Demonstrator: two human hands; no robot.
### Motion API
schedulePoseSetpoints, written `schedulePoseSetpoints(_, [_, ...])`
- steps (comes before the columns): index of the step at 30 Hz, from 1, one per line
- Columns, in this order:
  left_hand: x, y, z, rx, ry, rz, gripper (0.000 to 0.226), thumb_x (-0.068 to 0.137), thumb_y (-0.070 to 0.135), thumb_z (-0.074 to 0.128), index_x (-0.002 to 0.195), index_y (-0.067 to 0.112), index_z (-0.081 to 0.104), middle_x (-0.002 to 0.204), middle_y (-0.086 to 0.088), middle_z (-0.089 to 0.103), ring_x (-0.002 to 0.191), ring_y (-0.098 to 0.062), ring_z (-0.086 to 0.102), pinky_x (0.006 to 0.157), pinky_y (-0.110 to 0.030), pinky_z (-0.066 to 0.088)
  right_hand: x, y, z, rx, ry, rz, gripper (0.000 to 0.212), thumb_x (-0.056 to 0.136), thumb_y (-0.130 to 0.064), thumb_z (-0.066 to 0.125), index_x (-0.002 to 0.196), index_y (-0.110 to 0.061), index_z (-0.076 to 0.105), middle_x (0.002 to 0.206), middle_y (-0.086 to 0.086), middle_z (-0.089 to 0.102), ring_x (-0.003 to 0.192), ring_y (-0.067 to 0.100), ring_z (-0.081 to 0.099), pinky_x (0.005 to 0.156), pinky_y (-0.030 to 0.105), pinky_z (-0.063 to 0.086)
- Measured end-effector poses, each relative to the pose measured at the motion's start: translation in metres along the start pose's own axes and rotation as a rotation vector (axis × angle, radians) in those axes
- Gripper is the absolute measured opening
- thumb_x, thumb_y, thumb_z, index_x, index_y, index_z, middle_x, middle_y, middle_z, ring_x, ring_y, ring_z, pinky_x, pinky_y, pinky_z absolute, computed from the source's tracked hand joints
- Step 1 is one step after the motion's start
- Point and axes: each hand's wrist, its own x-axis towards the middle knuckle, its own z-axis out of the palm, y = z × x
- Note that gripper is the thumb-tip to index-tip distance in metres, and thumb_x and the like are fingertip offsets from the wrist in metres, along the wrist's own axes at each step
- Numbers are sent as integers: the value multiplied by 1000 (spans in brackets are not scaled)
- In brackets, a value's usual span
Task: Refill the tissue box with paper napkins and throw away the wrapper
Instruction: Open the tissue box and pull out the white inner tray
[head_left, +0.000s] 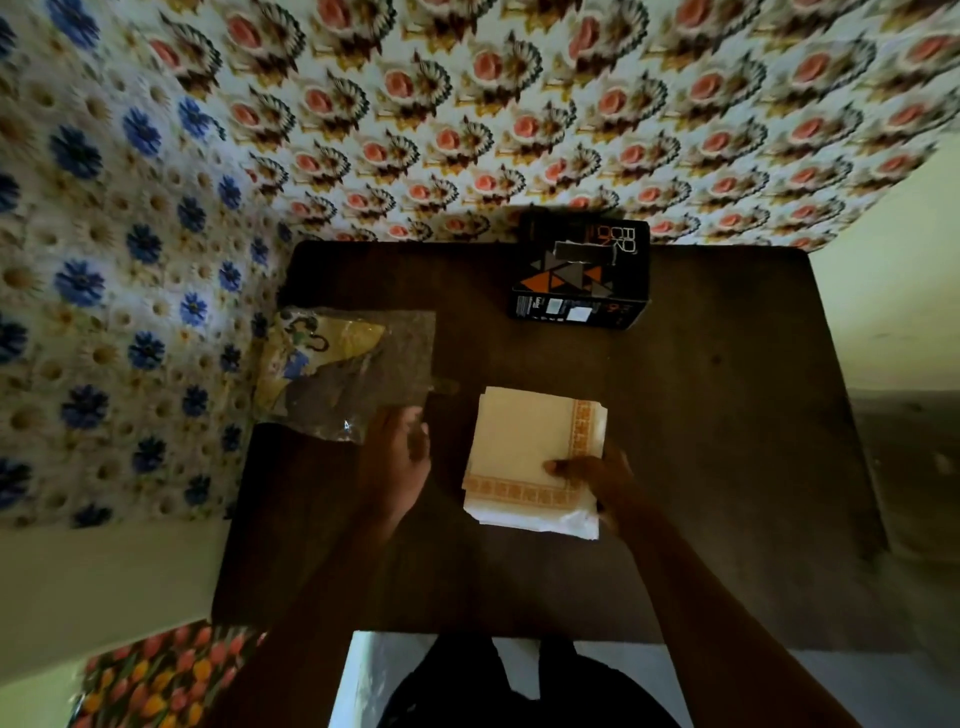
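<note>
Two hands down, napkins out of wrapper

Your right hand pinches the napkin stack mid-surface. Left hand rests open beside the empty wrapper. Black tissue box sits at the far edge.

Both bare forearms reach up from the near edge, the left arm rising almost straight and the right arm slanting in from the near right. The left hand is held edge-on with its fingers loosely extended toward the far side, fingertips just at the near edge of the clear plastic wrapper; whether they touch it is unclear. The right hand lies palm down, its thumb and fingers pinching the near right part of the stack of paper napkins, knuckles bent.
</note>
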Motion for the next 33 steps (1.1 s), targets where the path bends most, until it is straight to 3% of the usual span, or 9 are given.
schedulePoseSetpoints(5, [-64, 40, 36, -418, -405, -327, 67, 88, 57, 64, 143, 24, 44, 132, 2, 59, 106, -15, 64, 80, -27, 58, -6, 17, -12, -22, -56, 31, 46, 74, 3, 79, 117, -4, 64, 109, 19, 74, 101, 35, 73, 75, 47, 63])
schedulePoseSetpoints(8, [-75, 51, 44, -519, -318, -475, 62, 86, 34, 75, 138, 13, 49, 124, -3, 63, 97, -14, 62, 63, -14, 51, -8, 23, -12, -58, -115, 17, 47, 75, 1, 80, 118, -4, 63, 113, 20, 73, 104, 35, 73, 88, 57, 59])
schedulePoseSetpoints(11, [-78, 53, 50, -430, -221, -508, 56, 81, 31, 81, 130, 15, 57, 120, -3, 66, 98, -18, 64, 74, -27, 55, -3, 24, -11, -143, -127, -10, 52, 75, -3, 82, 121, -6, 60, 116, 19, 72, 107, 34, 71, 90, 59, 57])
schedulePoseSetpoints(14, [-79, 52, 49, -363, -204, -483, 53, 82, 35, 79, 128, 16, 60, 123, -7, 67, 106, -24, 67, 86, -40, 59, 3, 21, -5, -300, -109, -33, 62, 73, -10, 86, 126, -10, 55, 117, 10, 69, 114, 29, 68, 90, 50, 60])
schedulePoseSetpoints(17, [-74, 51, 42, -312, -218, -490, 59, 83, 37, 78, 134, 17, 56, 129, -8, 64, 112, -27, 65, 92, -44, 58, 0, 8, 3, -561, -78, -34, 54, 78, -23, 84, 125, -12, 58, 112, -1, 66, 112, 23, 66, 88, 34, 59])
schedulePoseSetpoints(20, [-71, 50, 42, -242, -203, -502, 65, 84, 36, 76, 141, 17, 49, 134, -8, 58, 118, -29, 61, 94, -44, 55, -4, -1, 0, -698, 13, -43, 45, 82, -39, 78, 117, -14, 65, 109, -1, 69, 105, 22, 69, 91, 40, 58])
schedulePoseSetpoints(23, [-69, 57, 40, -258, -75, -443, 63, 86, 35, 72, 141, 21, 46, 139, -9, 53, 121, -28, 58, 96, -51, 55, -2, -7, -11, -796, 178, -101, 41, 84, -51, 73, 102, -14, 70, 97, 2, 76, 87, 20, 74, 82, 39, 61])
schedulePoseSetpoints(29, [-19, 106, 28, -248, 72, -96, 41, 91, 27, 69, 129, 17, 57, 126, -4, 62, 115, -18, 60, 90, -26, 46, 10, -51, -25, -534, 443, -231, 31, 88, -43, 71, 86, -12, 68, 87, 10, 73, 80, 26, 72, 71, 40, 60])
schedulePoseSetpoints(33, [42, 143, 25, -272, 30, -4, 46, 98, 34, 58, 138, 14, 50, 135, -4, 56, 122, -17, 55, 95, -29, 47, 34, -99, -32, -425, 520, -283, 26, 90, -46, 66, 83, -20, 65, 84, 5, 72, 77, 25, 73, 69, 44, 64])
